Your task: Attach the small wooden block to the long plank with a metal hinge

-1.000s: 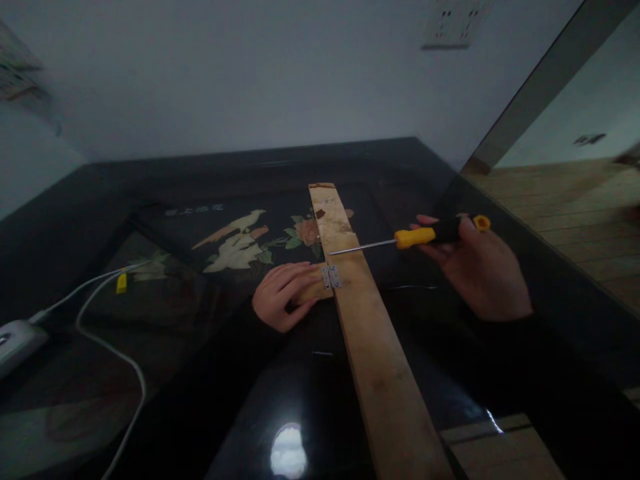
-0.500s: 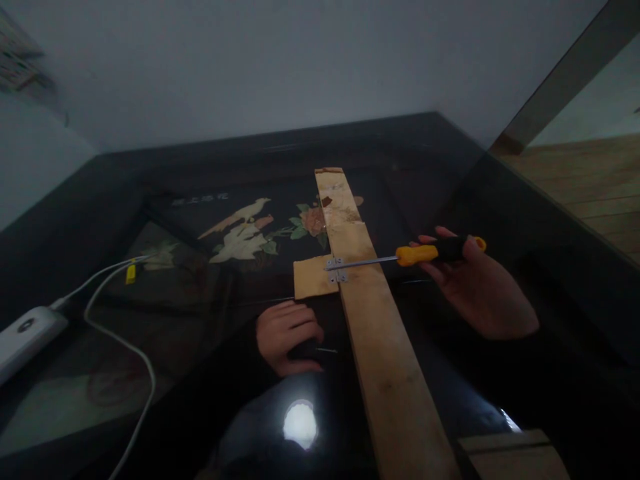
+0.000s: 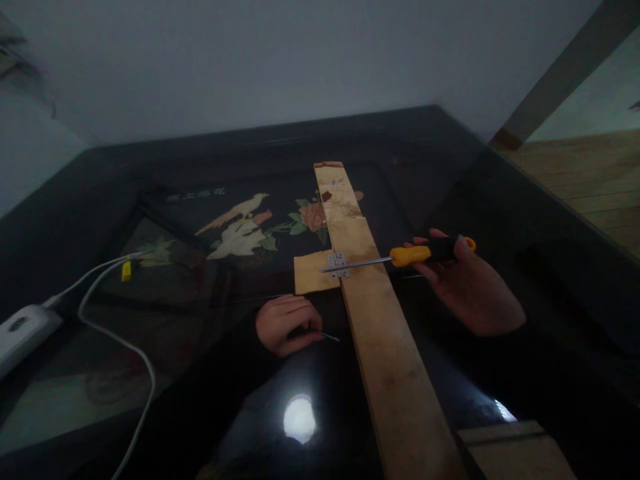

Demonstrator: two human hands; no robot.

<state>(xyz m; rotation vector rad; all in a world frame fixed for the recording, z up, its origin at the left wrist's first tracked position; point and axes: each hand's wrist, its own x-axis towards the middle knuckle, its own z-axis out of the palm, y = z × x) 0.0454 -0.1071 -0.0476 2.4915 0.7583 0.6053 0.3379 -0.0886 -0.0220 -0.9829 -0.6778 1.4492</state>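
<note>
We grip the screwdriver (image 3: 425,253) in our right hand (image 3: 467,283), its tip on the hinge (image 3: 338,264) joining the small block (image 3: 313,273) to the plank (image 3: 380,327). Our left hand (image 3: 285,325) pinches a thin screw (image 3: 330,337) just below that block, so fastening looks unfinished.

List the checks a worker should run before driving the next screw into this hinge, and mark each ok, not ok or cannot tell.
1. Screwdriver gripped in right hand: ok.
2. Tip resting on the hinge: ok.
3. Hinge bridging long plank and small wood piece: ok.
4. Small piece steadied by a hand: not ok.
5. Screw pinched in left hand: cannot tell; only a thin metal piece shows.
6. White cable away from the work: ok.
</note>
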